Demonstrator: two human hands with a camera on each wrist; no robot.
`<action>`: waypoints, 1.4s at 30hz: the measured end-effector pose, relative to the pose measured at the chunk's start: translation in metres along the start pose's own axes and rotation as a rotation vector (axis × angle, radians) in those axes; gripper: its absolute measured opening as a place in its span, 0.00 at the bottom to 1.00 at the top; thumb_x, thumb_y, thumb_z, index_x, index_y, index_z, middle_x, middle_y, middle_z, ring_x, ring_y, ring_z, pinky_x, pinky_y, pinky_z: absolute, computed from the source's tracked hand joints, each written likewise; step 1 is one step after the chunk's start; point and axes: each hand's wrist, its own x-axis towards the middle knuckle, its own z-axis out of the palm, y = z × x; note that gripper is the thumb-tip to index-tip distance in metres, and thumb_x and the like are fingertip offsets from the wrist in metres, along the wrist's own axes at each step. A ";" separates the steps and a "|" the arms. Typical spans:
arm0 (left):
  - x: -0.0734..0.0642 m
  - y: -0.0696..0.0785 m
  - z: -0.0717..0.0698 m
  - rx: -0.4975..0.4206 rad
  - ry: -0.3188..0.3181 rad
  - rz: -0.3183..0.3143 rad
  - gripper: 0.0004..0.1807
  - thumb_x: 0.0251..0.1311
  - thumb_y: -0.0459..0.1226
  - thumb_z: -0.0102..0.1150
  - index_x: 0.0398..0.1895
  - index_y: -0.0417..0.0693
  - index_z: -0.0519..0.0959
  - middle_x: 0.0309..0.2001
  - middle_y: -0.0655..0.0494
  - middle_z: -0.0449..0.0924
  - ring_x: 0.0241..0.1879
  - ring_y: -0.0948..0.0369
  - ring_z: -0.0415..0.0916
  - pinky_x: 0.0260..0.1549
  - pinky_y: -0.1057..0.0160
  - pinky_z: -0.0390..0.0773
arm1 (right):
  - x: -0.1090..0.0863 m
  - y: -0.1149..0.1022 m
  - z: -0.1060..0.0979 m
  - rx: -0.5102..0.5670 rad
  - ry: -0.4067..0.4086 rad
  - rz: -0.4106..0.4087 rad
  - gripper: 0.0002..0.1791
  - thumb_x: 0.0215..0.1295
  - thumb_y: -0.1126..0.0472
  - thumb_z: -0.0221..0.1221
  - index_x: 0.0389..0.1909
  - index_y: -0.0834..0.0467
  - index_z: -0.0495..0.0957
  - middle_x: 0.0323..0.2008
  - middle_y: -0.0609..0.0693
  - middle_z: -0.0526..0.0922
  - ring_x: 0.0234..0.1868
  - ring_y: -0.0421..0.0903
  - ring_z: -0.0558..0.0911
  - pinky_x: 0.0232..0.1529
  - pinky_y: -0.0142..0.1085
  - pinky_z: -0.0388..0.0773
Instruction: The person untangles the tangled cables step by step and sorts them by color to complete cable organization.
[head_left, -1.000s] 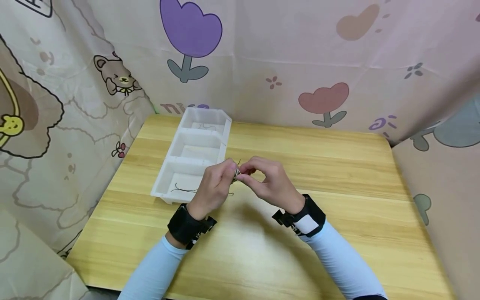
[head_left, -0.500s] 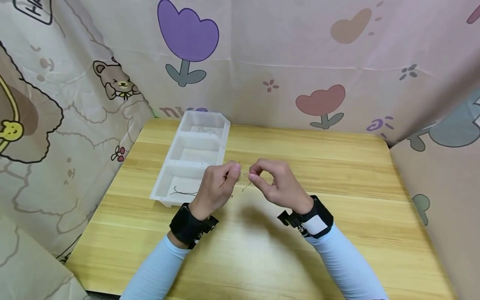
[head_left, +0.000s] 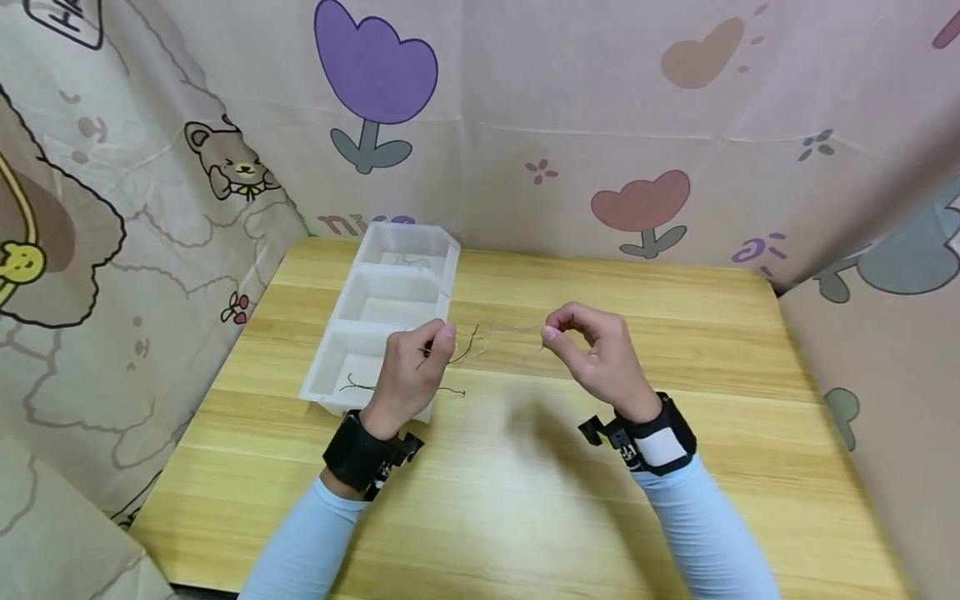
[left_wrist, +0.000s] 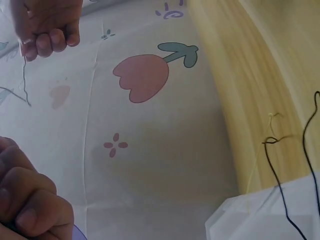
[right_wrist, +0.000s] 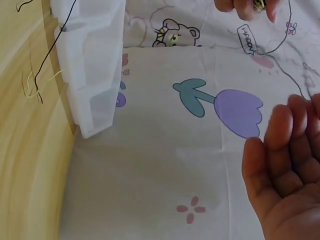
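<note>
My left hand (head_left: 408, 367) is over the right side of a white three-compartment tray (head_left: 442, 287), gripping a small tangle of thin cords (right_wrist: 259, 5), black and yellow. From it stick out a black cord (head_left: 467, 348) and a curled yellow cord (right_wrist: 47, 82). Out to the right, my right hand (head_left: 596, 354) pinches a thin grey cord (head_left: 517, 327) between thumb and forefinger. That cord runs toward the left hand; where it ends is too fine to tell. Another black cord (head_left: 452, 391) shows on both sides of the left hand, over the nearest compartment.
A pale cord (head_left: 411, 260) lies in the tray's far compartment. The tray stands at the left of a wooden table (head_left: 637, 500). Printed cloth (head_left: 510, 83) hangs behind and at both sides.
My hands have drawn apart, the right hand moving right with the grey cord and the left hand shifting slightly left. More of the grey, black and yellow cords shows between them.
</note>
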 end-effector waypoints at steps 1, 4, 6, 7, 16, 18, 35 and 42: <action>-0.001 0.000 0.001 -0.003 0.006 0.003 0.23 0.70 0.49 0.38 0.14 0.54 0.59 0.10 0.62 0.51 0.10 0.66 0.47 0.09 0.65 0.48 | 0.000 0.001 0.001 0.014 0.013 0.004 0.05 0.55 0.79 0.53 0.25 0.68 0.74 0.22 0.58 0.77 0.25 0.49 0.75 0.32 0.31 0.74; -0.002 0.002 0.005 0.000 0.001 0.025 0.23 0.70 0.49 0.39 0.14 0.55 0.61 0.10 0.63 0.53 0.10 0.67 0.48 0.09 0.65 0.50 | -0.001 0.007 0.009 -0.019 0.024 -0.019 0.05 0.54 0.77 0.55 0.24 0.65 0.74 0.21 0.55 0.77 0.25 0.49 0.76 0.32 0.33 0.75; -0.002 0.004 0.008 0.015 -0.018 0.043 0.22 0.69 0.48 0.39 0.15 0.55 0.63 0.11 0.63 0.54 0.10 0.68 0.49 0.09 0.65 0.51 | -0.001 0.015 0.017 -0.108 0.006 -0.067 0.03 0.54 0.71 0.58 0.26 0.62 0.75 0.23 0.52 0.78 0.27 0.46 0.76 0.31 0.37 0.76; -0.002 0.005 0.010 0.024 -0.029 0.051 0.21 0.69 0.47 0.40 0.15 0.55 0.63 0.11 0.63 0.55 0.10 0.68 0.50 0.09 0.66 0.51 | -0.002 0.019 0.022 -0.161 -0.008 -0.099 0.03 0.53 0.68 0.60 0.27 0.61 0.75 0.25 0.51 0.79 0.29 0.45 0.76 0.32 0.39 0.76; -0.003 0.007 0.018 0.050 -0.105 0.028 0.23 0.71 0.51 0.35 0.17 0.54 0.65 0.13 0.63 0.57 0.11 0.69 0.53 0.11 0.66 0.54 | 0.000 0.033 0.053 -0.265 -0.141 -0.207 0.33 0.45 0.50 0.67 0.52 0.61 0.71 0.42 0.50 0.79 0.42 0.43 0.76 0.41 0.40 0.77; -0.004 0.007 0.018 0.035 -0.127 0.027 0.24 0.71 0.51 0.34 0.17 0.54 0.65 0.13 0.62 0.56 0.12 0.68 0.53 0.12 0.66 0.54 | 0.001 0.032 0.053 -0.175 -0.190 -0.145 0.27 0.50 0.51 0.65 0.49 0.59 0.73 0.39 0.47 0.79 0.40 0.41 0.76 0.40 0.39 0.76; -0.010 0.001 0.020 0.097 -0.101 0.004 0.23 0.72 0.47 0.33 0.15 0.54 0.62 0.13 0.62 0.55 0.11 0.66 0.50 0.11 0.66 0.52 | 0.006 0.014 0.067 0.382 0.003 0.221 0.11 0.70 0.71 0.44 0.29 0.68 0.72 0.29 0.56 0.79 0.33 0.50 0.78 0.39 0.42 0.78; -0.024 -0.009 0.011 0.108 -0.127 -0.048 0.26 0.70 0.47 0.37 0.10 0.54 0.56 0.09 0.63 0.50 0.09 0.66 0.45 0.10 0.68 0.47 | 0.011 0.044 0.034 0.816 0.337 0.273 0.14 0.73 0.63 0.42 0.28 0.63 0.67 0.20 0.51 0.74 0.22 0.48 0.75 0.29 0.35 0.78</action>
